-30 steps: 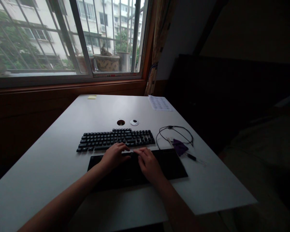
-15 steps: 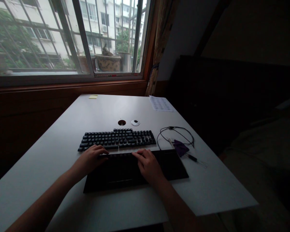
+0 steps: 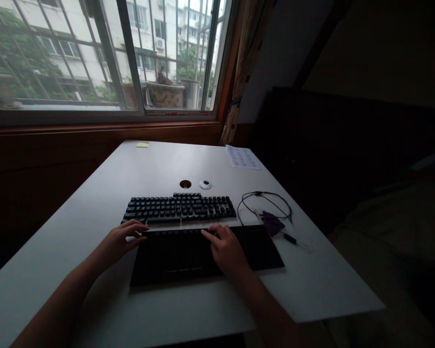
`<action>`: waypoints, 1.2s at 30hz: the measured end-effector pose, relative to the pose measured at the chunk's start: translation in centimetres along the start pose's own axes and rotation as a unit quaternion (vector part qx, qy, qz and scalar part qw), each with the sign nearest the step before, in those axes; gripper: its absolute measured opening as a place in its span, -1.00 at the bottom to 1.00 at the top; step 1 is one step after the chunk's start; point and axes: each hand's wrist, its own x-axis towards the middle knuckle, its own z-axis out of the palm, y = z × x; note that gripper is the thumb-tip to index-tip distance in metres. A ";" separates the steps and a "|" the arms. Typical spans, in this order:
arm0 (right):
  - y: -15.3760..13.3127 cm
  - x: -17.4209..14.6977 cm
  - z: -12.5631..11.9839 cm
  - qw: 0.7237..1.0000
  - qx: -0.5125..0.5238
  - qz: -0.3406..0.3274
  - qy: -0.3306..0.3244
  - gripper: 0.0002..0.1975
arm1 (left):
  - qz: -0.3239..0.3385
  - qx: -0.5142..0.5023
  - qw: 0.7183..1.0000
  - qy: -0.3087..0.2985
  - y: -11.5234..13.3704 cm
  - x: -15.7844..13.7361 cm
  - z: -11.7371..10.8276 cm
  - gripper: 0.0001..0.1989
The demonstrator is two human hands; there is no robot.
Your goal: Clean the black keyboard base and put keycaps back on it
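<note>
A black keyboard body (image 3: pixel 174 258) lies flat on the white table, with a row of dark keys along its far edge. My left hand (image 3: pixel 121 239) is at the body's far left corner, thumb and fingers apart with a gap between them. Fingertips of my right hand (image 3: pixel 226 246) touch the key row near the middle of the far edge; one finger stretches left and the others bend. Just beyond the body, loose black keycaps (image 3: pixel 181 208) are laid out in keyboard order. The left hand's fingertips overlap their near left corner.
On the right lie a coiled black cable (image 3: pixel 264 194), a purple cloth (image 3: pixel 273 223) and a wire tool with a black handle (image 3: pixel 289 238). A round hole (image 3: pixel 185 184) and a white ring (image 3: pixel 205 184) sit beyond the keycaps. Printed paper (image 3: pixel 243 157) and a yellow note (image 3: pixel 142 144) lie farther back.
My left hand has moved left along the far edge to the corner, its thumb and fingers now visibly apart. My right hand stays at nearly the same spot. The view has shifted slightly.
</note>
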 end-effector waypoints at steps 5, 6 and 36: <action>-1.0 -0.3 -0.6 0.999 -0.037 -0.032 0.023 -0.46 | -0.003 0.003 1.000 0.000 -0.4 -0.2 -0.4 -0.74; -1.2 -0.3 -0.6 0.998 -0.038 -0.043 0.021 -0.45 | -0.002 0.005 1.000 0.000 -0.6 -0.3 -0.4 -0.74; -2.0 -0.4 0.6 0.990 0.011 -0.137 0.021 -0.58 | 0.023 0.002 1.000 -0.008 -2.7 -0.5 0.0 -0.79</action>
